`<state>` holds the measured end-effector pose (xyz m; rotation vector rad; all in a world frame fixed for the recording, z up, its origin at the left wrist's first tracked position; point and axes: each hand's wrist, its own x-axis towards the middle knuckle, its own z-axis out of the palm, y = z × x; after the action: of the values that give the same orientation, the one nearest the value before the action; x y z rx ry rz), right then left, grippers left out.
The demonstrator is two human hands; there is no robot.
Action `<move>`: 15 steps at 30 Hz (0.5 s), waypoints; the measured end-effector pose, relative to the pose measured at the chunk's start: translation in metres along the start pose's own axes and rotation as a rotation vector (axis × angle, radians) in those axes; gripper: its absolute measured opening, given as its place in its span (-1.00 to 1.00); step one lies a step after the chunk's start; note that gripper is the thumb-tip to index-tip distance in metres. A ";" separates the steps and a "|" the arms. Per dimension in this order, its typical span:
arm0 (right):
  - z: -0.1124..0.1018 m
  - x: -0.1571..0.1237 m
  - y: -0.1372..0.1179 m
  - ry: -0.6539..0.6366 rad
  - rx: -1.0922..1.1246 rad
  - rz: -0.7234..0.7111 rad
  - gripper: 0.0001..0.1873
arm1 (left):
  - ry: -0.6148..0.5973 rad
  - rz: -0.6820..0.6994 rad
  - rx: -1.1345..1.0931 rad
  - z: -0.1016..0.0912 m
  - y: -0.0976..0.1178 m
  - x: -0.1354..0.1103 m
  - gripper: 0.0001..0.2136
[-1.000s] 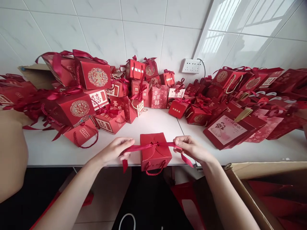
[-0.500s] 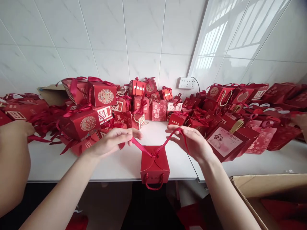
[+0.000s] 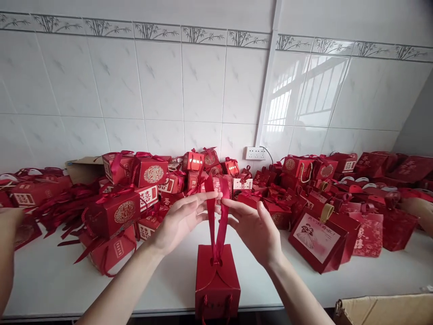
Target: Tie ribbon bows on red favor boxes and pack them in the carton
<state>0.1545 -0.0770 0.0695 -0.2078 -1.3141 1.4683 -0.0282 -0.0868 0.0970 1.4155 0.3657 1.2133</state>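
A small red gift box (image 3: 216, 282) stands near the front edge of the white table, with twisted cord handles on its front face. A dark red ribbon (image 3: 221, 232) comes out of the holes in its top, and its two strands are drawn straight up. My left hand (image 3: 181, 221) holds the ribbon's left strand at the fingertips, index finger stretched across it. From the other side, my right hand (image 3: 255, 228) pinches the right strand. Both hands are above the box, fingertips close together, partly hidden behind the ribbon.
Red gift boxes (image 3: 123, 212) are stacked at left, beside loose ribbons (image 3: 64, 203). Red bags (image 3: 318, 239) crowd the right side. A power socket (image 3: 255, 153) is on the tiled wall. A cardboard box (image 3: 385, 309) is at lower right. Other people's arms (image 3: 6, 253) show at both edges.
My hands have come together over the gift box, and the ribbon strands, earlier spread apart to the sides, now run upright. The view has tilted up, showing more wall.
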 end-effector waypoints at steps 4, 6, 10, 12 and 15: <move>-0.005 -0.004 -0.008 -0.033 0.003 -0.054 -0.48 | 0.054 0.015 -0.038 -0.002 0.006 -0.004 -0.77; -0.015 -0.009 -0.017 -0.063 0.046 -0.088 -0.44 | 0.110 0.044 -0.114 -0.009 0.015 -0.010 -0.68; -0.040 -0.025 -0.033 -0.016 -0.030 -0.082 -0.34 | 0.259 0.024 -0.019 -0.034 0.026 -0.028 -0.56; -0.048 -0.032 -0.030 0.056 -0.310 0.022 -0.36 | 0.226 -0.135 0.278 -0.041 0.018 -0.039 -0.59; -0.048 -0.043 -0.013 0.110 -0.788 0.271 -0.51 | 0.092 -0.418 0.748 -0.037 -0.006 -0.058 -0.65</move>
<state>0.2127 -0.0853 0.0401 -0.9941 -1.7659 1.0579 -0.0792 -0.1112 0.0581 1.7815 1.2079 0.8183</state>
